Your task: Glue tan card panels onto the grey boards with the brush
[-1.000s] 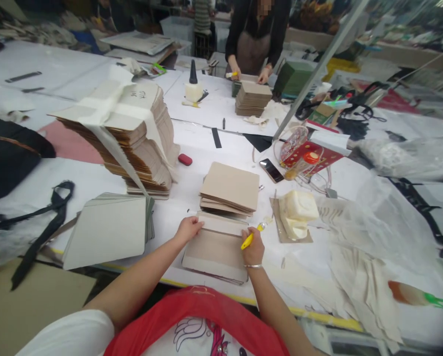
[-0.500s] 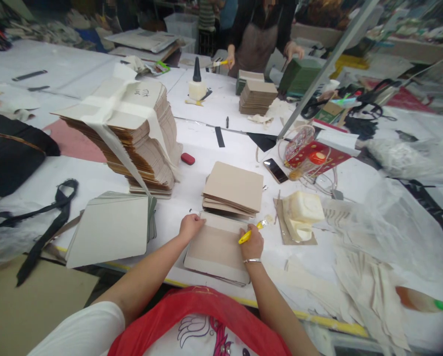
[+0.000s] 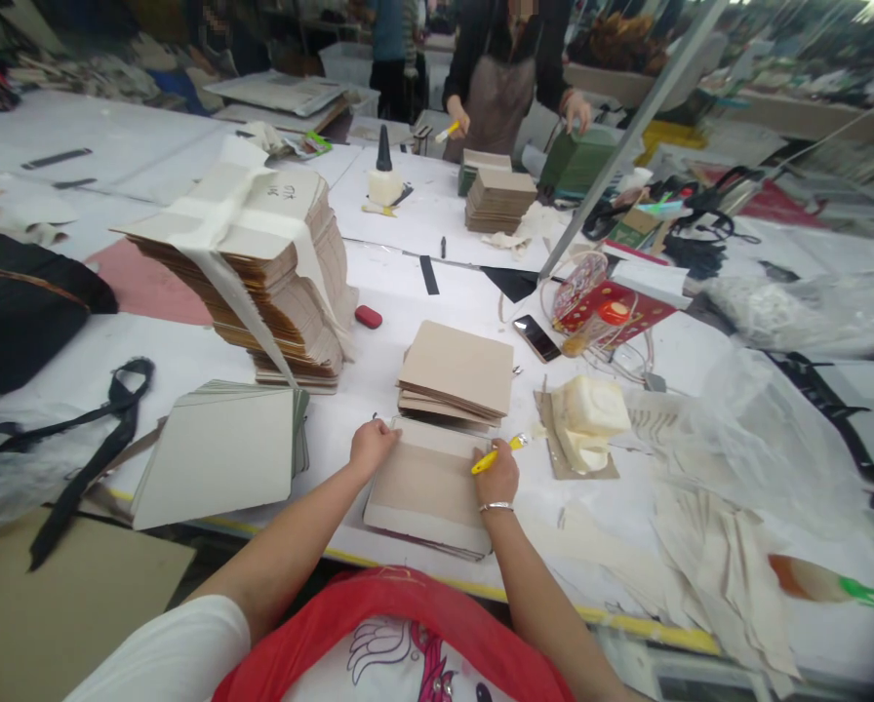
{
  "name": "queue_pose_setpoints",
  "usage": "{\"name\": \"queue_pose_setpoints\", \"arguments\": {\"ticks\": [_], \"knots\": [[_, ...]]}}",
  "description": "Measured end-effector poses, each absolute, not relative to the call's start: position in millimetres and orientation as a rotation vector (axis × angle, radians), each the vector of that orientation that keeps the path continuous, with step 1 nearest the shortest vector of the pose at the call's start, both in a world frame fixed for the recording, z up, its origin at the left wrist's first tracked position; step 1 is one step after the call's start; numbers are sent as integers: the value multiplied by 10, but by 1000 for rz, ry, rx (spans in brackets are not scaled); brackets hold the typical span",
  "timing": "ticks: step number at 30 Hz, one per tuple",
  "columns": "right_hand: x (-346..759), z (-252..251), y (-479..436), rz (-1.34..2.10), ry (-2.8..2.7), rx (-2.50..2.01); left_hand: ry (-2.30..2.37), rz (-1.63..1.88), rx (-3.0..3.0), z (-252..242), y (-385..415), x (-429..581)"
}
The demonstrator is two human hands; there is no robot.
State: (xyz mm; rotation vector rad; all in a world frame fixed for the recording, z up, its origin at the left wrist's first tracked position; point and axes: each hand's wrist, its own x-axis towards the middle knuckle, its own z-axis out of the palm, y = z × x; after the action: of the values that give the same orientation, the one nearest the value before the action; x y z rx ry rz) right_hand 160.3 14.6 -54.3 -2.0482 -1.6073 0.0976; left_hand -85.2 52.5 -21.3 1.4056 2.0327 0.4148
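Observation:
A low stack of beige boards [image 3: 428, 483] with rounded corners lies in front of me, a darker band across its top board. My left hand [image 3: 374, 448] pinches the top-left corner of that board. At the right edge, my right hand [image 3: 498, 478] is wrapped round a yellow-handled paintbrush [image 3: 486, 461], its bristles pointing up and right, while the fingers rest against the board. Just beyond sits another pile of beige boards [image 3: 457, 369]. To the right, a whitish glue container [image 3: 590, 405] stands on a piece of board with pale smears.
A tall strapped stack of boards [image 3: 312, 253] rises at the left, with fanned grey-green boards [image 3: 218, 453] nearer me. A phone [image 3: 536, 338], a red case [image 3: 368, 316], a metal pole [image 3: 627, 146] and fabric strips [image 3: 715, 575] lie around. Across the table a co-worker [image 3: 506, 88] holds a brush.
My view has shifted slightly. Both my hands stay nearly still on the board. Across the table, the co-worker's brush is now tilted differently, and the other hand remains at the green stack.

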Motion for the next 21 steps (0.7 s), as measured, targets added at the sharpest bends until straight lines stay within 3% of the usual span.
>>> {"name": "queue_pose_setpoints", "arguments": {"ticks": [8,15,18,21], "knots": [[1885,-407,-103,114,-1374,-2008,2214,906,2046,290,-170,-1810],[1433,-101,-387,290,-1488,-1737,2181,108,2246,166,-905,-2762],[1094,18,-533,471,-1656,-1560,2019,124,2300,130,-1009,-2865],[785,134,-656,676,-1779,-1410,1897,366,2395,263,-1016,-2707]]}}
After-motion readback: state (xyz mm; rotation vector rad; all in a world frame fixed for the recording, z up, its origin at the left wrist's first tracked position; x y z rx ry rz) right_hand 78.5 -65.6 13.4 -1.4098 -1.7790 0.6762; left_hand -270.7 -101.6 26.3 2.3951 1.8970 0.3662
